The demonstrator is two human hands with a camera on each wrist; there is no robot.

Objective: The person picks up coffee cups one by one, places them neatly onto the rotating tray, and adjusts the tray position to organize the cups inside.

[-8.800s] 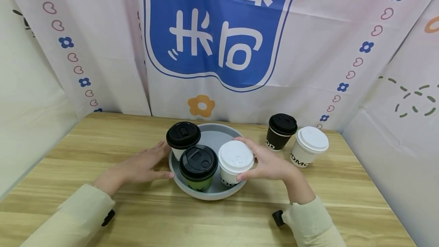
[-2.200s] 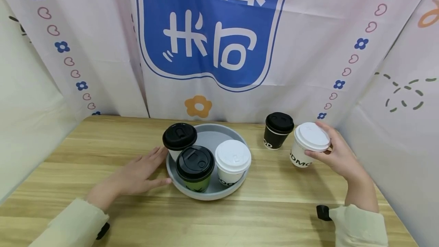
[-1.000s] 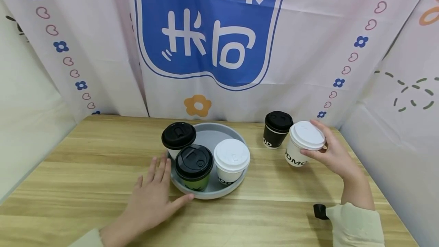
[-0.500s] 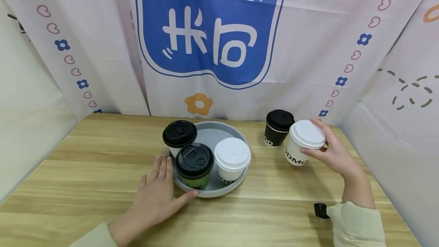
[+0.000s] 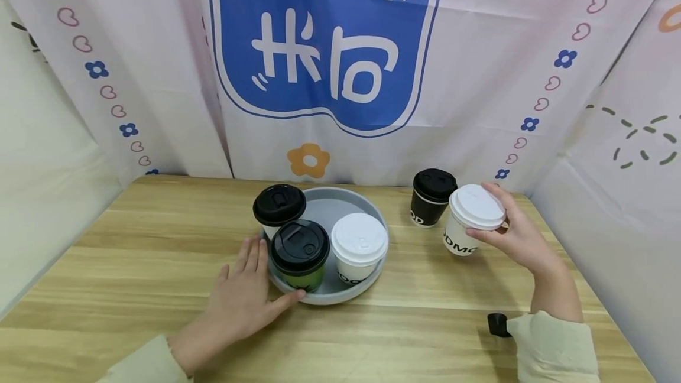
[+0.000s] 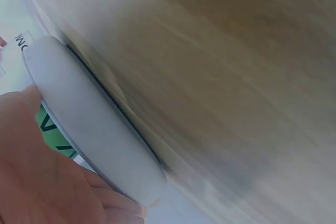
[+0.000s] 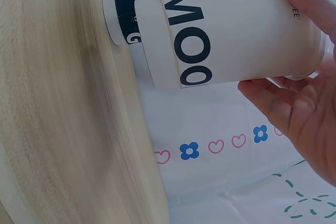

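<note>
My right hand [image 5: 518, 235] grips a white paper cup [image 5: 461, 235] with a white lid, thumb and fingers around its upper part. In the right wrist view the white cup [image 7: 226, 35] shows large black letters; whether its base touches the table I cannot tell. With fingers straight and thumb spread, my left hand [image 5: 242, 300] touches the front left rim of a round grey tray [image 5: 340, 297]. On the tray stand a green cup [image 5: 305, 281] with a black lid, a white cup [image 5: 351, 270] with a white lid, and a black-lidded white cup [image 5: 270, 231].
A small black cup [image 5: 425, 208] with a black lid stands just left of the gripped cup, towards the back. Everything is on a wooden table [image 5: 383, 341], backed by a printed curtain [image 5: 479, 75] with side walls of cloth.
My right hand has left the white cup on the tray, moved right and taken hold of the other white cup, shifting it slightly left. My left hand has slid round towards the tray's front.
</note>
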